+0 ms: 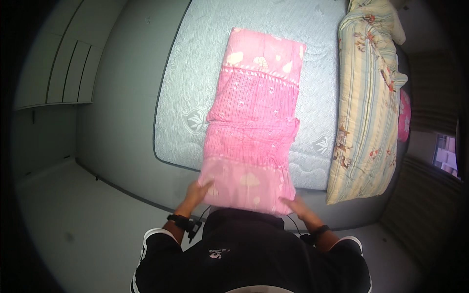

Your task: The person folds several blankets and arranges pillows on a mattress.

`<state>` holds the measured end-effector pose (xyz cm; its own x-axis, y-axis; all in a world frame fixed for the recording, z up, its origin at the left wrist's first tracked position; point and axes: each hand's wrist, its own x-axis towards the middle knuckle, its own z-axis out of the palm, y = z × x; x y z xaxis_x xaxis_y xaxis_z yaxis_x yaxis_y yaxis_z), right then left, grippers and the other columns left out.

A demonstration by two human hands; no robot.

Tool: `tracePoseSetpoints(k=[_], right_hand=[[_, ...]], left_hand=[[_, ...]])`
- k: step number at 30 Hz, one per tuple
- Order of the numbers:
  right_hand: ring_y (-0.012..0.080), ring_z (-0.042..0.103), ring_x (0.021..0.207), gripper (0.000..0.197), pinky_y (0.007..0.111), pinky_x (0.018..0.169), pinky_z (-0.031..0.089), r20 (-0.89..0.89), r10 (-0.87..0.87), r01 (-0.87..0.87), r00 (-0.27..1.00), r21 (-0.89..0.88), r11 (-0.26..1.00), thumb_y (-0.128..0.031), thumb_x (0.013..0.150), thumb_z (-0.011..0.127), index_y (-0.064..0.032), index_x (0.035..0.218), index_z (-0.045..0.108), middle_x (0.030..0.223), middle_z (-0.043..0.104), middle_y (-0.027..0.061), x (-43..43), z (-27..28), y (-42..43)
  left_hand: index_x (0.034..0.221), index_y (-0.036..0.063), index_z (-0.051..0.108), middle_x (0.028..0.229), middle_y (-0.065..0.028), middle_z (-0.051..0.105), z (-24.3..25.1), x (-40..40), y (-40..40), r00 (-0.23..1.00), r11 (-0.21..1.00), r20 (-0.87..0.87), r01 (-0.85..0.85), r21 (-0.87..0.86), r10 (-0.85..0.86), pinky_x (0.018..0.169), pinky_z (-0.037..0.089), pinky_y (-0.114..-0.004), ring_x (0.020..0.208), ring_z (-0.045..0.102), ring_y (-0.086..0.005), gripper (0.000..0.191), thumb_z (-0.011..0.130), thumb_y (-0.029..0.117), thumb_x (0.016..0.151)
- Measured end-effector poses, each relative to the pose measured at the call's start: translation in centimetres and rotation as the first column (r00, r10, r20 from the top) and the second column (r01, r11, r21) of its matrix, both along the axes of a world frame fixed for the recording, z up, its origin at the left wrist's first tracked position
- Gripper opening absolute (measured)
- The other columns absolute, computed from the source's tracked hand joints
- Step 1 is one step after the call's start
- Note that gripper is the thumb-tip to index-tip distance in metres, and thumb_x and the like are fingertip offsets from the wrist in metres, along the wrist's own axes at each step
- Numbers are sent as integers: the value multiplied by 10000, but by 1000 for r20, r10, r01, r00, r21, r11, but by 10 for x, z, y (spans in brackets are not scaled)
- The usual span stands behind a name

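Observation:
A pink patterned quilt (253, 100), folded into a long strip, lies on the pale mattress (187, 84). Its near end overhangs the mattress edge in front of my body. My left hand (198, 192) grips the left side of that near end, thumb on top and fingers hidden beneath. At the right corner, my right hand (296, 207) holds the cloth in the same way. A crosswise crease runs over the middle of the strip, and pale leaf and shell-like shapes mark both end bands.
A striped floral quilt (366, 110) is folded along the mattress's right side, with a bright pink item (404, 115) beyond it. White cabinets (69, 69) stand at the left. Dark curtains (410, 197) hang at the right near a window (444, 154).

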<state>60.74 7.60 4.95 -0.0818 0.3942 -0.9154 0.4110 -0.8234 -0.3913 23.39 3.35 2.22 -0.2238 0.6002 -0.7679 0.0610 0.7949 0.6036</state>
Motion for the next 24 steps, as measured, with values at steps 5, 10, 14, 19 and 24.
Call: tracePoseSetpoints(k=[5,10,14,19,24], right_hand=[[216,593,838,646,300,735,491,-258,-140,260,956,525,810,-98,619,744,42,1170,439,970,595,133,-10,98,149],[321,275,1235,980,426,994,281,-87,57,74,995,977,202,-143,616,753,-38,1352,115,1342,223,239,-74,111,325],[420,84,1290,1081,524,1026,134,660,179,-680,730,728,86,-592,562,677,-33,1352,195,1396,116,254,-87,-24,381],[440,109,1273,944,641,948,162,698,222,-694,680,516,502,-600,625,621,-182,1365,211,1413,117,188,-130,-111,331],[377,299,1215,974,461,980,288,425,-36,-385,904,849,363,-440,618,732,20,1315,231,1318,287,253,-105,-143,326]], left_hand=[[1256,44,284,966,-156,563,78,-53,167,898,839,421,-323,438,126,745,489,-319,892,569,-199,553,571,75,784],[1359,147,183,1340,-212,261,87,-77,318,992,483,-107,126,867,-67,983,311,-411,1216,326,-294,813,675,235,718],[1372,193,192,1404,-219,114,22,-49,376,952,564,-300,212,798,67,1015,252,-427,1284,201,-344,907,717,365,652],[1360,173,250,1383,-283,102,-80,-17,330,645,828,-754,486,281,-123,1020,242,-422,1284,177,-388,892,714,420,639],[1363,152,233,1377,-281,126,-130,-46,346,870,784,-493,297,546,14,1029,232,-375,1274,200,-393,904,717,411,645]])
